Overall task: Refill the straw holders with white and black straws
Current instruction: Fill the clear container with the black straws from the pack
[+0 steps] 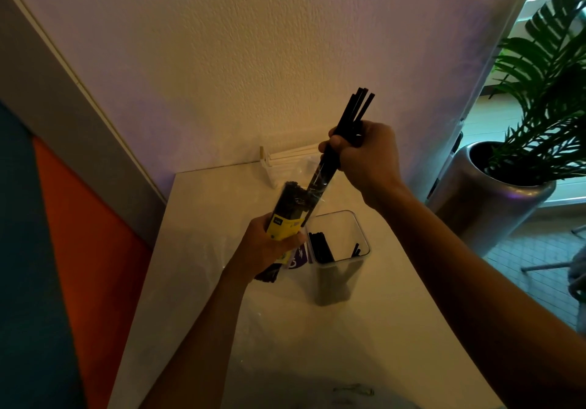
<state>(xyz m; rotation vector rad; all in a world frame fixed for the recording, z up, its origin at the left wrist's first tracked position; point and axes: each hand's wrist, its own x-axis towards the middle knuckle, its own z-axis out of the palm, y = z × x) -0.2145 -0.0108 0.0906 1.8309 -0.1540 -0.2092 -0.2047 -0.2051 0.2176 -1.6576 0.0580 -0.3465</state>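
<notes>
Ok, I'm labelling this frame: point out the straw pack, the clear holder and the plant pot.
straw pack [287, 218]: head view, yellow label.
clear holder [360, 228]: head view, right rim.
plant pot [494, 202]: head view, silver side.

A pack of black straws [290, 207] with a yellow label tilts above a clear holder [337, 256] containing few black straws; white straws [293, 155] lie behind the holder.

Clear glossy plastic holder [341, 259], seemingly matt black straws [348, 123], rough textured wall [253, 44].
</notes>
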